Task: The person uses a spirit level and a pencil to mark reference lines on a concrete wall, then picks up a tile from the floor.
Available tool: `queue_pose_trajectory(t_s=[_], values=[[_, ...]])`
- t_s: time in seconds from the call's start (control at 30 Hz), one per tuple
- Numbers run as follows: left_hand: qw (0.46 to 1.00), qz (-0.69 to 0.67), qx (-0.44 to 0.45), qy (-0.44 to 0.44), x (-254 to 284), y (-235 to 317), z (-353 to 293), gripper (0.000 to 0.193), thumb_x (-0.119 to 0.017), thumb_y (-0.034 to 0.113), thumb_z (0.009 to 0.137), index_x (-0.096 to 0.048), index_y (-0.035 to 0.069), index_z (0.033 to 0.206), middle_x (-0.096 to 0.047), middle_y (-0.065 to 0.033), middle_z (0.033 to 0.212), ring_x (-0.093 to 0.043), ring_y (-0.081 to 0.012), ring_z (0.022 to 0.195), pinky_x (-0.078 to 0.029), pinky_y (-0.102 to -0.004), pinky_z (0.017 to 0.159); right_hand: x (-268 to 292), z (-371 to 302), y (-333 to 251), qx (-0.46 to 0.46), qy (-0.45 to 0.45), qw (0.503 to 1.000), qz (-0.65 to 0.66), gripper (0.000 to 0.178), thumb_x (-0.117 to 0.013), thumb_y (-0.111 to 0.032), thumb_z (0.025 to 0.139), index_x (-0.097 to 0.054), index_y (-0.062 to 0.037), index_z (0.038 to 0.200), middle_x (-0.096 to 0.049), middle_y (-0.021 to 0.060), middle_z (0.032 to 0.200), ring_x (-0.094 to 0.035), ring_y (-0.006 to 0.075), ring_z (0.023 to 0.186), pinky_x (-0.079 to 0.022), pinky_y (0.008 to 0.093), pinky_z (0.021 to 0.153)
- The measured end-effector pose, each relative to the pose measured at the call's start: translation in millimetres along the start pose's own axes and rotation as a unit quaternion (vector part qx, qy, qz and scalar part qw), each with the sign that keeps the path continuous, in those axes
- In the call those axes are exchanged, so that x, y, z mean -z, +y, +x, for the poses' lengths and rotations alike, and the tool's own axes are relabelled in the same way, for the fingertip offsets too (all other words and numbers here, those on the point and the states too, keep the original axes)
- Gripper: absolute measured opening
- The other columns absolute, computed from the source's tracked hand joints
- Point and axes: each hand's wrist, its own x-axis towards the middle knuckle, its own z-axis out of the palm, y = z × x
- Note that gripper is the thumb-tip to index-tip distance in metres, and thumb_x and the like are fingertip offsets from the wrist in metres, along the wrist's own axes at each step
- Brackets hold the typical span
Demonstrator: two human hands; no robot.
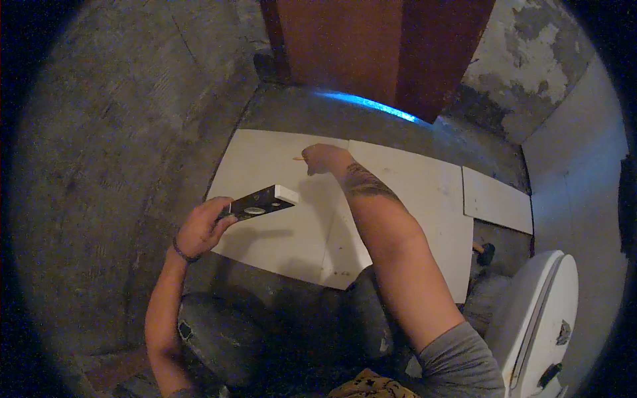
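My left hand (202, 229) grips one end of a short black spirit level (239, 207) with a pale end face and a light oval window. The level is held up over the white floor tiles, and its shadow falls below it. Farther forward, my right hand (323, 159) is closed around a thin orange pencil (298, 158), whose end pokes out to the left. This hand is low over the far part of the left large tile (259, 152); I cannot tell whether the pencil touches it. A second large tile (418, 192) lies alongside to the right.
A smaller tile piece (497, 199) lies by the right wall. Near it, a dark-headed mallet (486, 253) rests on the bare floor. A white toilet (541, 318) stands at the near right. Ahead is a brown door (358, 53) with blue light beneath; a rough grey wall (133, 113) rises left.
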Motion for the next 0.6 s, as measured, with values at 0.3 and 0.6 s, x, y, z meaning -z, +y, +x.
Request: queue_pose_trajectory(t_s=[0.3, 0.6], values=[[1.0, 0.004, 0.008, -0.013, -15.6, 4.1, 3.4, 0.03, -0.062, 0.016, 0.086, -0.055, 0.002, 0.111, -0.061, -0.0193, 0.104, -0.058, -0.0389, 0.095, -0.048, -0.0428, 0.081, 4.0, -10.0, 7.1, 0.027, 0.005, 0.998, -0.058, 0.037, -0.073, -0.022, 0.072, -0.064, -0.0008, 0.101, -0.066, 0.018, 0.1, -0.062, 0.0358, 0.096, -0.05, 0.0443, 0.081], [0.982, -0.046, -0.104, -0.151, -46.8, 8.3, 18.4, 0.033, -0.055, 0.029, 0.091, -0.053, 0.005, 0.114, -0.06, -0.0188, 0.103, -0.058, -0.0395, 0.097, -0.047, -0.0456, 0.083, 8.0, 3.8, 35.8, 0.023, -0.014, 0.999, -0.02, 0.039, -0.076, -0.025, 0.07, -0.06, -0.0004, 0.096, -0.065, 0.0205, 0.096, -0.062, 0.0361, 0.091, -0.049, 0.0451, 0.077]])
